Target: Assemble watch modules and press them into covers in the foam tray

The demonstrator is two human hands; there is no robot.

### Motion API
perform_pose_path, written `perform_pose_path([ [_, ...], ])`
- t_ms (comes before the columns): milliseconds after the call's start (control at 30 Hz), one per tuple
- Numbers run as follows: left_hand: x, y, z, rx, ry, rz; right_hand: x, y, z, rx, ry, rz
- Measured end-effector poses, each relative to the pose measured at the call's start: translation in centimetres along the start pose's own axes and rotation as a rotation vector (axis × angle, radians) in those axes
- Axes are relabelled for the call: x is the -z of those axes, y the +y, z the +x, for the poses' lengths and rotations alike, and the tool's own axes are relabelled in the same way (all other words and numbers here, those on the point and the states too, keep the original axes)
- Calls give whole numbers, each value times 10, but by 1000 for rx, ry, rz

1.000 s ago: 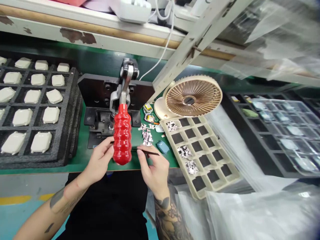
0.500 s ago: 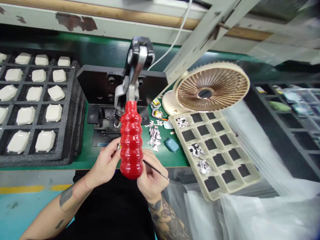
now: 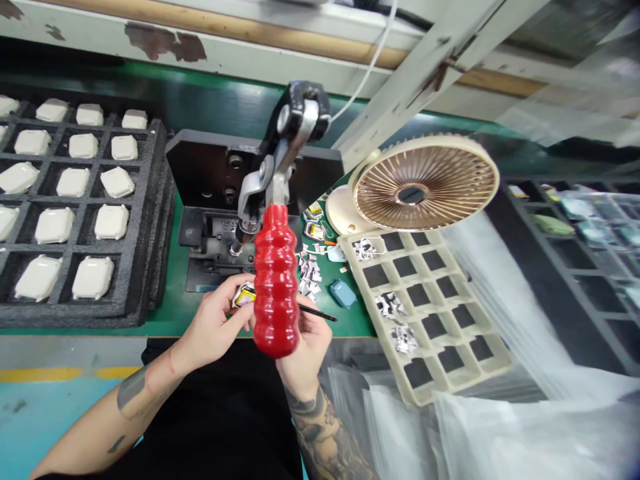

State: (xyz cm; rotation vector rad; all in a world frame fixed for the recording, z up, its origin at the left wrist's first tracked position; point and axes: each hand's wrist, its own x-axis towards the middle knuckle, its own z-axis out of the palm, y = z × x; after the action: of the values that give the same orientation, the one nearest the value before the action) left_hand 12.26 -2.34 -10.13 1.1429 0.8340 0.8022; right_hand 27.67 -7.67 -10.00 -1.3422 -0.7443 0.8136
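My left hand [image 3: 217, 320] is closed around the edge of a small white casing [image 3: 243, 295] with a yellow and silver part inside. Part of that casing is hidden behind the red ribbed handle [image 3: 276, 287] of a toggle press [image 3: 240, 227]. Right of the handle, my right hand [image 3: 307, 343] is closed on a thin dark stick-like tool [image 3: 317, 311]; its tip is hidden by the handle. Just beyond my right hand, small white-and-pink pieces [image 3: 309, 270] lie scattered on the green bench [image 3: 175, 313], beside a blue case [image 3: 343, 293].
Stacked black foam trays [image 3: 135, 233] hold white square housings [image 3: 93, 277] at left. A beige fan [image 3: 425, 183] stands behind a cream compartment tray [image 3: 413, 393] with small pieces in some cells. Several cased units [image 3: 315, 230] lie near the fan's base. Plastic bags [image 3: 525, 433] hang at right.
The view has shifted slightly. The casing in my left hand now shows more of its yellow inside. My right hand has turned, and the tool now lies flatter, pointing right.
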Motion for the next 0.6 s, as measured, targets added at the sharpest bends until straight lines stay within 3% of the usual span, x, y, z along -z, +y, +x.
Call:
perform_pose_path([
  [200, 2, -2, 0, 21, -27, -35, 0, -1, 2, -9, -68, 70],
  [333, 1, 0, 2, 15, 2, -125, 8, -7, 0, 219, -157, -8],
  [467, -1, 1, 4, 27, 29, -192, 15, -12, 1, 451, -13, -42],
  [600, -1, -4, 5, 24, 39, -208, 16, -7, 7, 406, 90, -52],
])
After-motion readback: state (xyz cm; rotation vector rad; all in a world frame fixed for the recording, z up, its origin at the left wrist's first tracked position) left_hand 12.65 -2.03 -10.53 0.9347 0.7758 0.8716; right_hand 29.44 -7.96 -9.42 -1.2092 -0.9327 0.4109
